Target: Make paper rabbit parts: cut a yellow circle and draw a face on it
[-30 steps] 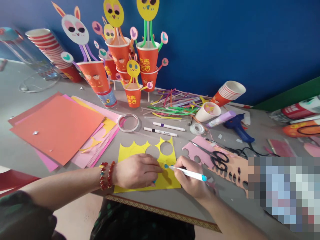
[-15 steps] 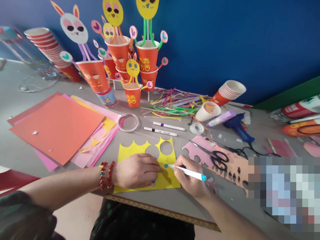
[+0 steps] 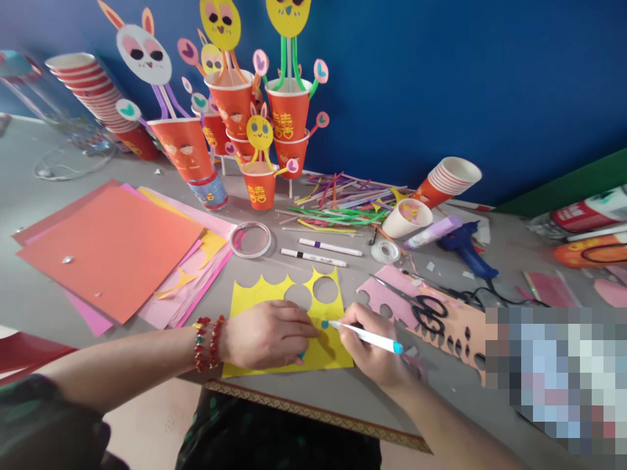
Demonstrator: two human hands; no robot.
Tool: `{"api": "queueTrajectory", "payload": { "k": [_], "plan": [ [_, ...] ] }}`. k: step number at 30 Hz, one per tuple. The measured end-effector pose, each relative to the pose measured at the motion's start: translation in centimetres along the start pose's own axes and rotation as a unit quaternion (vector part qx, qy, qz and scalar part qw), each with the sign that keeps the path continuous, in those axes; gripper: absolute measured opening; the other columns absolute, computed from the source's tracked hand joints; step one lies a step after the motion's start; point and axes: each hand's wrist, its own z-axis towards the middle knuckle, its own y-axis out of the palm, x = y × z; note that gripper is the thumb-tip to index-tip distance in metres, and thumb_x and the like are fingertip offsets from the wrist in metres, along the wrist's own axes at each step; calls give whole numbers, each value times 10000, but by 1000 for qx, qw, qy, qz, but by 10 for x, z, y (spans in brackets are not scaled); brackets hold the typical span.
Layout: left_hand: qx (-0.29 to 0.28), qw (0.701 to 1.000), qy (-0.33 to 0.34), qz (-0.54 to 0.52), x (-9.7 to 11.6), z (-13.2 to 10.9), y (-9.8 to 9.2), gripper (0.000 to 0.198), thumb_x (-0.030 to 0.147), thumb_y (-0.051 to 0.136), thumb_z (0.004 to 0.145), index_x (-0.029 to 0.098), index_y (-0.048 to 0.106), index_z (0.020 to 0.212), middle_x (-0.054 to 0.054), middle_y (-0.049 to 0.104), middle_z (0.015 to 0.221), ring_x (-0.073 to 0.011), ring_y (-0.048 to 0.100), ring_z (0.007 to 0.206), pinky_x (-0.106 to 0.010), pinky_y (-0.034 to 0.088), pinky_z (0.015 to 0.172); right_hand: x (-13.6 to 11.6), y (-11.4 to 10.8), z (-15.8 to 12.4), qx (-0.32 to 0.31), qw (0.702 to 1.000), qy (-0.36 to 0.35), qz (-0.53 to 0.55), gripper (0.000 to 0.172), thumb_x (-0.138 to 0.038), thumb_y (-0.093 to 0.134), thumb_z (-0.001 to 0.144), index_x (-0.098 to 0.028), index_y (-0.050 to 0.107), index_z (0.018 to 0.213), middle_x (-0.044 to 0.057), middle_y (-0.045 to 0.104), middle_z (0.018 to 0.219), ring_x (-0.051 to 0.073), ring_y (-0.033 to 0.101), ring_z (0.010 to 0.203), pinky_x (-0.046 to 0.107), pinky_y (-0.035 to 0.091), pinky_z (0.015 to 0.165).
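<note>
**Change.** Against the frame half a second earlier I see almost nothing new: the left hand [image 3: 267, 336], the right hand [image 3: 375, 349] and the pen [image 3: 367, 337] keep their places, and only the view drifts slightly.

**Count, large to small.**
- One table [image 3: 39, 294].
- One paper stack [image 3: 112, 248] at its left, orange on top.
- One yellow sheet [image 3: 249, 297] at the near edge, with two round holes and a scalloped far edge.
- Two hands on that sheet.
- One scissors [image 3: 422, 309], to the right of the sheet.
- One tape ring [image 3: 251, 239] and two markers [image 3: 313, 258], beyond the sheet.
- One pen.

**Hands.** The left hand lies palm down on the yellow sheet, fingers side by side. A teal bit shows at its lower edge, and I cannot tell whether it is gripped. The right hand is pinched closed on the pen.

**Axis.** The pen's long axis runs from lower right to upper left. The teal tip points left toward the left fingertips and touches the yellow sheet just below the holes.
</note>
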Motion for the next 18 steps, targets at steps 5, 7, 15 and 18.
{"api": "queueTrajectory", "payload": {
  "k": [5, 7, 15, 18],
  "plan": [
    [-8, 1000, -3, 1, 1, 0, 0, 287, 318, 470, 1010, 155, 675, 892, -97, 706, 1231, -232, 623, 1121, -369, 500, 1005, 1, 0, 0, 4, 1000, -3, 6, 201, -140, 500, 841, -228, 445, 668, -54, 478, 558, 114, 467, 504, 234, 347, 504],
    [-8, 1000, -4, 1, 1, 0, -1, 284, 317, 470, 1010, 157, 674, 893, -90, 706, 1234, -233, 624, 1121, -367, 499, 1005, 1, 1, 0, 3, 1000, -5, 10, 200, -140, 501, 844, -228, 446, 673, -55, 477, 563, 114, 467, 507, 233, 346, 506],
    [-4, 1000, -3, 2, 0, 0, 0, 267, 318, 479, 1005, 163, 673, 906, -78, 710, 1226, -236, 623, 1124, -373, 499, 1006, 2, 1, 1, 3, 1000, -10, 10, 194, -144, 514, 849, -227, 459, 682, -54, 497, 571, 115, 474, 508, 232, 346, 509],
    [-4, 1000, -2, 1, 0, 0, 1, 271, 315, 483, 1003, 158, 673, 891, -77, 711, 1226, -237, 623, 1118, -371, 504, 995, 2, 1, 1, -1, 1000, -7, 11, 200, -142, 514, 849, -227, 452, 680, -58, 488, 562, 113, 464, 500, 231, 336, 502]
  ]
}}
